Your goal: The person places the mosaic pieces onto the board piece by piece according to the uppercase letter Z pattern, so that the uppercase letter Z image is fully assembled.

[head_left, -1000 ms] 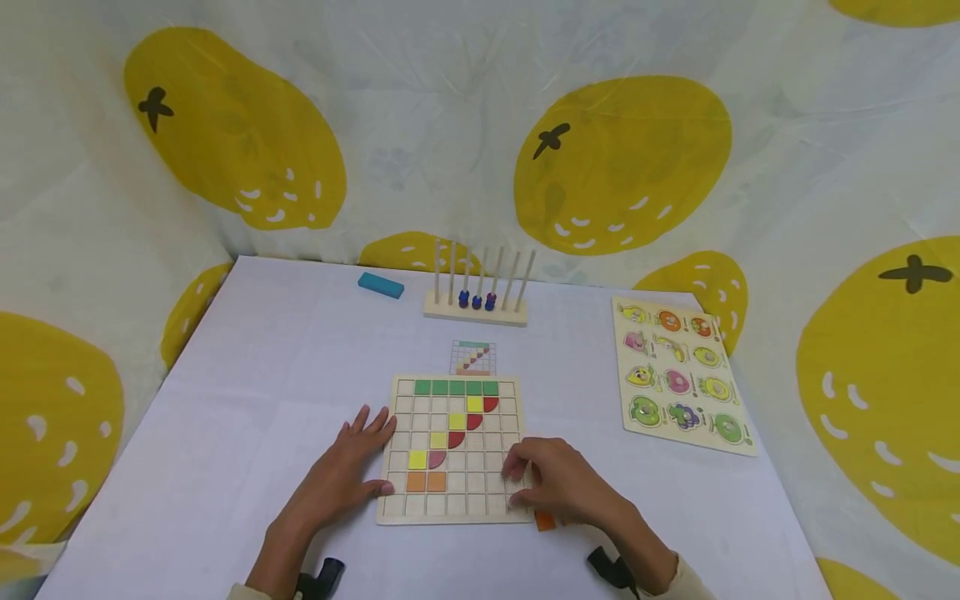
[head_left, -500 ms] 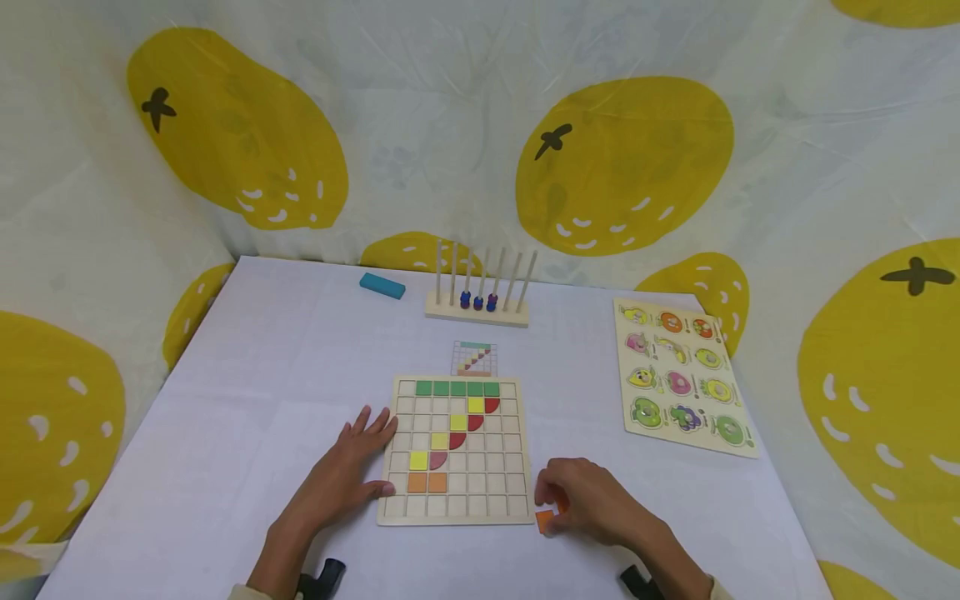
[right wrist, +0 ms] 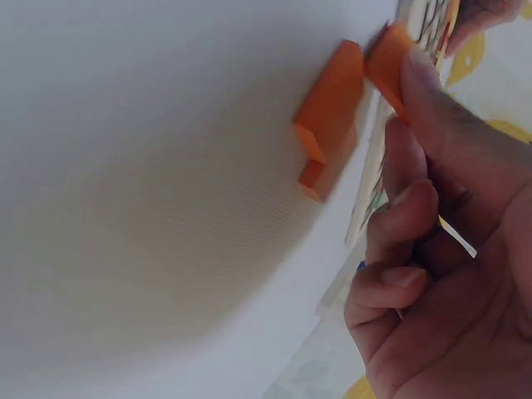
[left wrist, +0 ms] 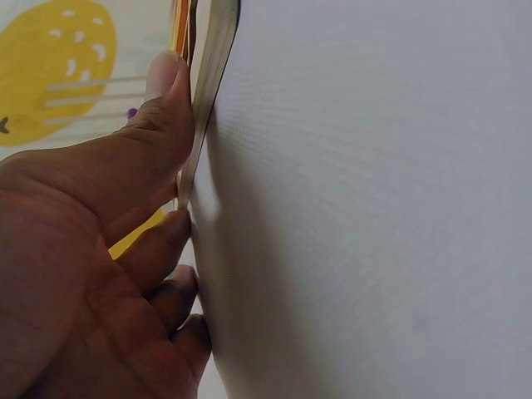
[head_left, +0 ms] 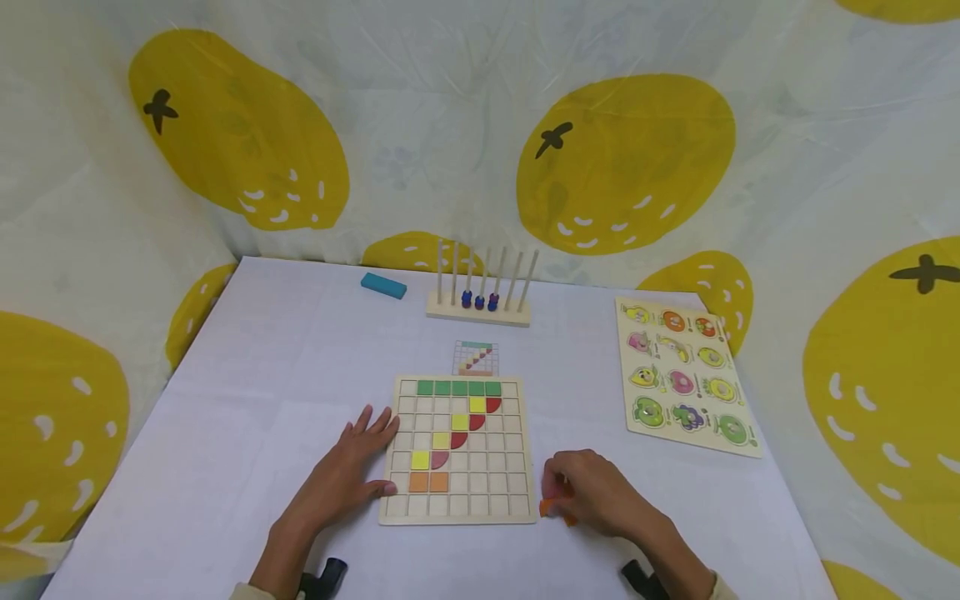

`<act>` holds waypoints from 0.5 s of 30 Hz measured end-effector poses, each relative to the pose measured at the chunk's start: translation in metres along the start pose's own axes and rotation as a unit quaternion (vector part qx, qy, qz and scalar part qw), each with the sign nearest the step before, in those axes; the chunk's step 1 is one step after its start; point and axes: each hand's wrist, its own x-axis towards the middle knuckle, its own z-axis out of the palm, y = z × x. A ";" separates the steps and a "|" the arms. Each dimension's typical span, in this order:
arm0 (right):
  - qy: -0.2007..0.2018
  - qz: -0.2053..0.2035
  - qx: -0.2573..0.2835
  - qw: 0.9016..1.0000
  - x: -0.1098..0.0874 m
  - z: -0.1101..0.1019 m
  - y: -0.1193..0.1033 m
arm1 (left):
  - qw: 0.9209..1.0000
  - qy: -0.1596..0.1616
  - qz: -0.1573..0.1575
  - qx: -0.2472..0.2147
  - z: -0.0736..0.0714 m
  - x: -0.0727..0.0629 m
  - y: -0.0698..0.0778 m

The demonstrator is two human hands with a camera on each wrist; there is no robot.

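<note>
A wooden grid board (head_left: pixel 480 505) lies flat on the table. It bears a row of green square tiles, a diagonal of yellow squares beside red and pink quarter-round tiles, and two orange squares (head_left: pixel 429 482). My left hand (head_left: pixel 348 462) rests at the board's left edge with fingers spread, the thumb touching the rim. Just right of the board, my right hand (head_left: pixel 592 492) pinches an orange square tile (right wrist: pixel 387 66) between thumb and forefinger. Loose orange tiles (right wrist: pixel 332 100) lie on the cloth beneath it, partly hidden by the hand in the head view.
Behind the board lies a small pattern card (head_left: pixel 476 358). Farther back stand a peg rack (head_left: pixel 477 313) with dark beads and a teal block (head_left: pixel 383 286). A fruit puzzle board (head_left: pixel 686 375) sits at the right. Patterned cloth (head_left: pixel 435 125) hangs around the table.
My right hand has moved off the board's right side to the loose orange tiles and now pinches one. The left hand stays in place.
</note>
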 end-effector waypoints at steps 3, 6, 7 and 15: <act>0.021 -0.006 0.016 1.000 0.003 -0.002 -0.003 | 1.000 0.006 -0.004 -0.001 0.000 0.000 0.002; 0.029 -0.008 0.026 0.999 0.009 0.000 -0.010 | 1.000 0.010 -0.004 0.002 0.000 -0.001 0.003; 0.031 -0.010 0.031 0.999 0.011 0.001 -0.012 | 1.000 0.010 -0.006 0.002 0.000 -0.001 0.003; 0.062 -0.037 0.043 0.996 0.038 0.015 -0.037 | 1.000 0.011 -0.004 0.003 0.001 -0.001 0.004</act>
